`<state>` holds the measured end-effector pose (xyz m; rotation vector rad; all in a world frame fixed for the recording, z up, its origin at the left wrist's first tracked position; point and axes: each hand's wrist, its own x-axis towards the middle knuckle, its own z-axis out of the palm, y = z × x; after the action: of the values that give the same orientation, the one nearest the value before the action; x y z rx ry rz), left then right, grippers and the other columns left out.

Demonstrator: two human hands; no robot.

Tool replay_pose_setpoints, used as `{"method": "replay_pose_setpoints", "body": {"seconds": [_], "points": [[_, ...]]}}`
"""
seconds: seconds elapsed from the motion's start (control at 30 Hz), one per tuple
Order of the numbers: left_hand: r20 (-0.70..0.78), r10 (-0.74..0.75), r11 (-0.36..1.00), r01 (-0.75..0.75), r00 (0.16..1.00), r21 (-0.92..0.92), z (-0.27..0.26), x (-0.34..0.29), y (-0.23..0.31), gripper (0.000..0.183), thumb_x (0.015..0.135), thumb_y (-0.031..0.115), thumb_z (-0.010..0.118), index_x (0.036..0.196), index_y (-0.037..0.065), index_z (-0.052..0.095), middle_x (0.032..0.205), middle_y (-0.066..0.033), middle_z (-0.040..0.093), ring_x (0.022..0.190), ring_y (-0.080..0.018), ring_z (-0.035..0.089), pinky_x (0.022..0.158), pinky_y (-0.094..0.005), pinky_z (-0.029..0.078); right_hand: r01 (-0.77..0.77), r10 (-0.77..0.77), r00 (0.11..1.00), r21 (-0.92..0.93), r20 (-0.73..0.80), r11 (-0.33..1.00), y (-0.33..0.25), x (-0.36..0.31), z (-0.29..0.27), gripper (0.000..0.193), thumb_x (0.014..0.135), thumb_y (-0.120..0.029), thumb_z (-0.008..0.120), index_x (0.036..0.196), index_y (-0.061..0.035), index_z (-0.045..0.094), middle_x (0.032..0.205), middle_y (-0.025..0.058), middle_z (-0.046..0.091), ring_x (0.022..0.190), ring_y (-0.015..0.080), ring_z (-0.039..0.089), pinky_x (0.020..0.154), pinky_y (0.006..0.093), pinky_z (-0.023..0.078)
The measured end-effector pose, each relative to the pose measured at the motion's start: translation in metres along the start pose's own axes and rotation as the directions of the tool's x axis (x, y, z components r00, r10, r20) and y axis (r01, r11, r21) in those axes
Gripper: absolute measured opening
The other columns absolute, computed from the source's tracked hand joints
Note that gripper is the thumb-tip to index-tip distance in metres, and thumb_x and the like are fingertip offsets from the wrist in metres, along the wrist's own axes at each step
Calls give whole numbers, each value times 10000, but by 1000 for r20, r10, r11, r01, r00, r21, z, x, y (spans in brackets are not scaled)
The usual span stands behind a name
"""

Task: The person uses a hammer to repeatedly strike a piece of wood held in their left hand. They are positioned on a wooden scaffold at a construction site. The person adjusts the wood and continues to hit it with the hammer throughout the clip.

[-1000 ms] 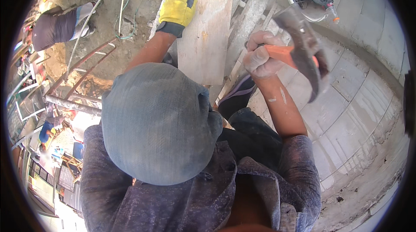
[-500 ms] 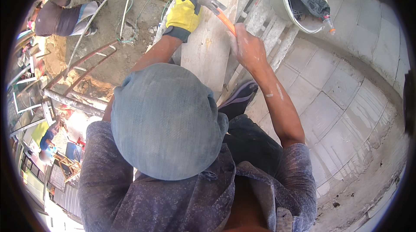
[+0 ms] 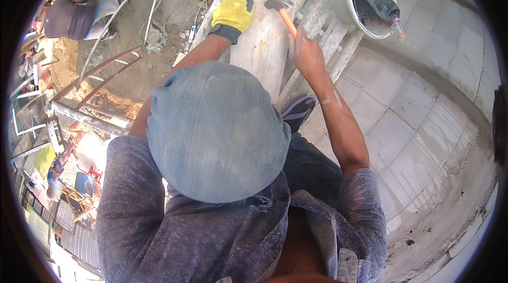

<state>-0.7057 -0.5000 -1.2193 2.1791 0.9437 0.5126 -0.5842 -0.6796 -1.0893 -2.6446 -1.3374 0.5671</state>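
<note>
A pale wooden board (image 3: 259,50) lies lengthwise in front of me. My left hand (image 3: 234,12), in a yellow work glove with dark patches, rests on its left side near the far end. Those fingers are curled, and whatever they may pinch is hidden. My right hand (image 3: 307,53) is bare and wrapped round the orange handle of a claw hammer (image 3: 286,18). The hammer's metal head is over the board, a short way right of the gloved fingers.
Grey-splashed planks (image 3: 323,34) run beneath and beside the board. A white bucket (image 3: 352,5) at the right holds a dark cloth and a plastic bottle. Block wall (image 3: 418,119) curves along the right. Lower left are a metal frame (image 3: 100,124) and a bent-over person (image 3: 69,16).
The hammer head has come away from the gloved fingers, rightward and slightly nearer. The board and my left hand appear a little further right in the view.
</note>
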Motion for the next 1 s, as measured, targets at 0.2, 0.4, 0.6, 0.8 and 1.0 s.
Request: {"method": "replay_pose_setpoints", "body": {"seconds": [0.2,0.4,0.6,0.8,1.0], "points": [[28,-91,995,89,995,45,-12,-2,17,494,928,213,632,1418,245,577,1341,-161,605,1204,-361,594,973,-452,516,176,-107,911,138,-399,975,-6,-15,11,277,1021,-293,547,1052,-22,497,674,267,629,653,500,643,598,573,510],[8,-65,998,65,998,-1,-11,-18,6,499,923,265,628,1415,327,570,1395,-169,560,1156,-388,627,968,-479,527,70,-70,993,-6,-92,998,-19,-29,-11,266,994,-273,563,1074,-27,503,671,225,653,655,457,674,605,560,524],[32,-39,999,40,999,-24,-1,12,-5,548,923,357,659,1451,289,530,1412,-202,513,1085,-419,656,918,-484,539,58,-52,992,-49,114,997,-6,-7,-31,270,1021,-297,539,1082,-36,509,660,216,644,648,456,665,581,569,501],[46,-318,946,314,947,80,-15,7,51,1067,690,592,844,1529,150,355,1437,-236,457,1264,-406,542,1001,-498,495,-22,12,998,-185,-57,982,50,-33,-151,311,1009,-341,573,1085,-46,508,718,228,664,661,466,651,608,572,507],[-39,-143,975,134,989,-176,1,17,24,907,748,408,854,1462,89,394,1461,-207,467,1264,-413,546,1065,-472,448,-160,153,987,-511,-55,845,152,-4,-194,328,985,-334,600,1145,-48,576,846,223,713,771,436,696,703,569,534]]}}
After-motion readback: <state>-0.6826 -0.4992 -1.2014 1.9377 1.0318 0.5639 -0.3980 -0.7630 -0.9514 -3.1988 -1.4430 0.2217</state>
